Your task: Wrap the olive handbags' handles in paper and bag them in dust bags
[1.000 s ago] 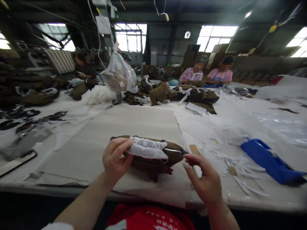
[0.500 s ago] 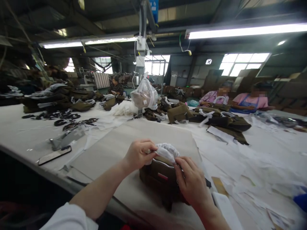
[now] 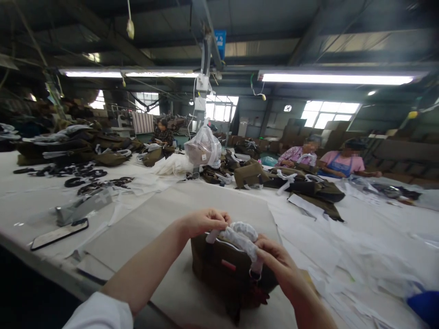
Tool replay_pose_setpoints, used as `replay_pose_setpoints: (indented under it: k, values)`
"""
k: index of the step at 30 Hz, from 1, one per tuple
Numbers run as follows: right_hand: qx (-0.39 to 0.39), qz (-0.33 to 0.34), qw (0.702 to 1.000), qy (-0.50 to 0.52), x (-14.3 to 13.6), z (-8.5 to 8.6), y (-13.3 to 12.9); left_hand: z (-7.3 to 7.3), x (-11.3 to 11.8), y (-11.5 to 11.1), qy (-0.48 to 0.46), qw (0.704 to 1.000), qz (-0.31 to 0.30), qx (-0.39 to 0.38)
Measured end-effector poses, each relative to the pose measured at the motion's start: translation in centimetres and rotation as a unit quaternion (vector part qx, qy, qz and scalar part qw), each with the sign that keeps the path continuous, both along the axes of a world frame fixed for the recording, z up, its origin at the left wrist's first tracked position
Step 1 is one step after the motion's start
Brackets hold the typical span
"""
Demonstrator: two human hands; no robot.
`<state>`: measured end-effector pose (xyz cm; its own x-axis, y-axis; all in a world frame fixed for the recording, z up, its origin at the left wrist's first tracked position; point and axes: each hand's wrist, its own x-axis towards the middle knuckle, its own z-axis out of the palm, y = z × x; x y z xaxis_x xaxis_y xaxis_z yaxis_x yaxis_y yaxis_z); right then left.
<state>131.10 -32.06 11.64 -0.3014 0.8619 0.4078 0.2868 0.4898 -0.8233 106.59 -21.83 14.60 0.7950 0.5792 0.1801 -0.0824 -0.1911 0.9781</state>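
Observation:
A dark olive handbag (image 3: 219, 269) with a small red label stands upright on the table in front of me. White wrapping covers its two handles (image 3: 240, 238), which arch over the top opening. My left hand (image 3: 207, 220) pinches the near handle close to its left end, fingers pressed together. At that handle's right end, my right hand (image 3: 274, 258) has its thumb and fingers closed on the wrapping. Below the right hand a metal ring (image 3: 254, 274) shows at the handle's base. The bag's far side is hidden.
A phone (image 3: 60, 234) lies left, near black straps (image 3: 99, 186). Olive bags (image 3: 252, 173) are heaped along the back, beside a plastic-wrapped bundle (image 3: 203, 148) by a post. White paper scraps (image 3: 343, 269) spread to the right. Co-workers (image 3: 343, 162) sit across the table.
My view has tilted up and turned slightly right. Both hands have shifted along the near handle, and the right one has moved aside, uncovering the ring and more of the bag's front.

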Motion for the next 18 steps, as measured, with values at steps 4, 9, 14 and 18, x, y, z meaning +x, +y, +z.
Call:
replay_pose_setpoints:
  k: [4, 9, 14, 18]
  values:
    - [0.095, -0.114, 0.985, -0.089, -0.9, -0.4, -0.2, -0.9, 1.6, -0.7, -0.038, 0.997, 0.069, -0.024]
    - [0.281, -0.306, 0.899, -0.138, -1.7, -0.6, -0.3, -1.3, 2.4, -2.4, -0.021, 0.921, 0.310, 0.235]
    - [0.112, -0.191, 0.975, -0.034, -1.8, -0.5, -0.3, -0.3, 2.3, -5.0, 0.017, 0.865, 0.301, 0.401]
    - [0.060, -0.151, 0.987, -0.007, -2.3, -0.4, -1.1, 0.2, 2.5, -5.7, 0.137, 0.883, 0.165, 0.417]
